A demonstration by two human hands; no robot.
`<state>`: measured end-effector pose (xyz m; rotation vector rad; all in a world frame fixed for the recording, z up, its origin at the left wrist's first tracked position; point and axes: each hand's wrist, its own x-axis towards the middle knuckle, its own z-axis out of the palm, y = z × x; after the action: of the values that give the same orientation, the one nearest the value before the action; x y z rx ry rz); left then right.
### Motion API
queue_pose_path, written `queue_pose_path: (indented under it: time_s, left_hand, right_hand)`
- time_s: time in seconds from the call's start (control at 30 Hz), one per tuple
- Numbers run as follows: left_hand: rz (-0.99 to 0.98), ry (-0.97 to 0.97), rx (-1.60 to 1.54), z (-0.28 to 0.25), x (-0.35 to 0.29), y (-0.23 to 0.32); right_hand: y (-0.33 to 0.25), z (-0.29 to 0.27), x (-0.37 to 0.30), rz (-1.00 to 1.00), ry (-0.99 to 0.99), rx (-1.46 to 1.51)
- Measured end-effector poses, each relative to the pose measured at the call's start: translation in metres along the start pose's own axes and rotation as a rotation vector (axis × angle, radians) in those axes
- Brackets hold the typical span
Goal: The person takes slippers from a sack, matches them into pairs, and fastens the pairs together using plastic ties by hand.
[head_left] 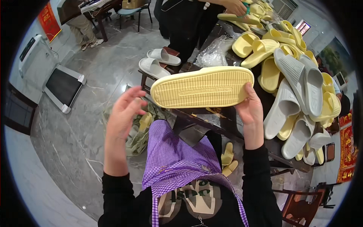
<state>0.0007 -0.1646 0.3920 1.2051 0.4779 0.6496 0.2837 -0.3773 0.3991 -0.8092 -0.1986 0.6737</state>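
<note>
A yellow slide slipper [200,89] is held up in front of me, its ribbed sole turned toward me. My right hand [251,104] grips it at the right end, thumb on the sole and the other fingers mostly hidden behind. Off the slipper's left end, my left hand [126,111] is raised with its fingers apart and nothing in it. Close to my right hand lies a heap of grey slippers [281,109] and yellow slippers [261,51] on the dark table [230,126].
Two pale grey slippers [153,68] rest on a wooden stool beyond the held one. Clear plastic wrap [213,55] lies on the table. A sack [138,142] stands on the floor at left. Another person's hand [236,7] holds green-handled scissors at the far end. A treadmill [62,87] stands left.
</note>
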Motion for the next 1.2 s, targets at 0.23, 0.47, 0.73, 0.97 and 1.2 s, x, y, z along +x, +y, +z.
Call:
queue_pose_path:
  time_s: [0.23, 0.47, 0.73, 0.97, 1.2]
  left_hand:
    - [-0.074, -0.187, -0.303, 0.034, 0.016, -0.029]
    - [-0.125, -0.150, -0.367, 0.031, 0.013, -0.036]
    - [-0.149, -0.104, -0.455, 0.012, 0.002, -0.055]
    - [-0.064, 0.085, -0.603, -0.041, -0.022, -0.078]
    - [-0.017, 0.285, -0.667, -0.082, -0.123, -0.124]
  right_hand:
    - [-0.005, 0.010, -0.006, 0.113, -0.037, 0.030]
    - [-0.006, 0.001, -0.011, 0.165, -0.078, -0.047]
    - [0.009, 0.017, -0.018, 0.098, -0.116, -0.140]
    - [0.066, 0.064, -0.026, 0.007, -0.360, -0.362]
    - [0.151, 0.080, -0.061, 0.065, -0.727, -0.429]
